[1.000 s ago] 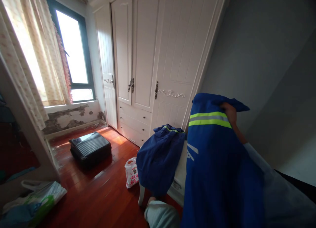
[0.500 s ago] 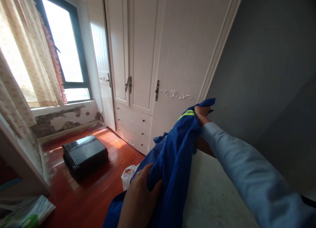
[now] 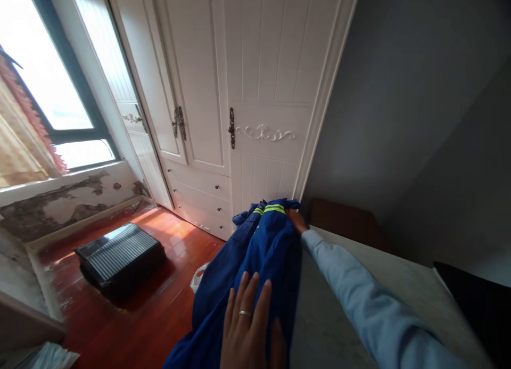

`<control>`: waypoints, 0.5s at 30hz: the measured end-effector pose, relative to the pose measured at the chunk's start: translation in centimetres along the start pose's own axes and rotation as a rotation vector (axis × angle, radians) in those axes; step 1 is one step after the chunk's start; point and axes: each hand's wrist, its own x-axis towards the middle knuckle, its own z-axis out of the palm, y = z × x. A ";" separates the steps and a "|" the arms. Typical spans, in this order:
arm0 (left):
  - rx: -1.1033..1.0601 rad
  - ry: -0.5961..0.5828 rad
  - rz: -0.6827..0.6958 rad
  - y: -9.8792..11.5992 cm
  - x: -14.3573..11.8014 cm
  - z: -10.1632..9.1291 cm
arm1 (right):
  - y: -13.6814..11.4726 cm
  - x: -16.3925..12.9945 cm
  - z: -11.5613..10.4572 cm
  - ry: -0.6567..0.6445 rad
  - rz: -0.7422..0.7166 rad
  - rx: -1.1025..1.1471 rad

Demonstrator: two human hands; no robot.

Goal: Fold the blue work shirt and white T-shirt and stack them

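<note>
A blue work jacket (image 3: 263, 252) with yellow-green stripes near its sleeve ends lies lengthwise along the left side of a pale tabletop (image 3: 331, 305). At its far end my right hand (image 3: 296, 220) is closed on the edge of the cloth beside the stripe, its fingertips partly hidden. Closer to me, my left hand (image 3: 248, 326), with a ring on one finger, is stretched out flat over the jacket. Its fingers are extended and grip nothing. The near part of the jacket runs out of view under that hand.
White wardrobe doors and drawers (image 3: 199, 188) stand beyond the table. On the red wooden floor (image 3: 159, 316) are a black ribbed suitcase (image 3: 122, 254) and a white plastic bag (image 3: 197, 277). A brown box-like piece (image 3: 347, 220) sits behind the table; a dark object (image 3: 475, 300) lies at right.
My right hand has come down with the jacket's far end, which now lies lower on the table. My left hand has gone from curled to flat on the cloth. The view has swung right.
</note>
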 end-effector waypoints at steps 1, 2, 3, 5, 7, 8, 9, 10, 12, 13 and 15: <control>0.005 -0.081 0.007 0.8 0.0 0.8 | 0.1 -0.2 -0.3 -0.003 -0.029 0.032; 0.012 -0.153 -0.021 1.6 -0.1 1.6 | 0.2 -0.5 -0.7 0.002 -0.062 0.067; 0.021 -0.202 -0.075 2.3 -0.4 2.3 | 0.5 -1.2 -1.0 0.013 -0.094 0.105; 0.046 -0.203 -0.168 3.8 -1.0 3.4 | 1.5 -3.2 -1.7 0.038 -0.151 0.177; 0.069 -0.081 -0.224 5.5 -1.4 3.6 | 3.3 -6.0 -2.6 0.038 -0.198 0.234; 0.063 -0.015 -0.232 6.4 -1.5 3.4 | 4.5 -7.5 -3.4 0.028 -0.217 0.256; 0.041 0.035 -0.227 7.4 -1.5 3.1 | 6.0 -9.1 -4.5 0.017 -0.233 0.273; 0.011 0.069 -0.214 8.5 -1.6 2.9 | 7.7 -10.6 -5.9 0.010 -0.240 0.282; -0.054 0.059 -0.129 10.4 -2.0 2.6 | 11.6 -13.5 -9.9 0.028 -0.221 0.277; -0.082 0.020 -0.059 11.3 -2.3 2.7 | 13.7 -15.0 -12.4 0.059 -0.191 0.262; -0.123 -0.072 0.069 13.3 -3.4 3.3 | 18.3 -18.1 -18.3 0.155 -0.091 0.208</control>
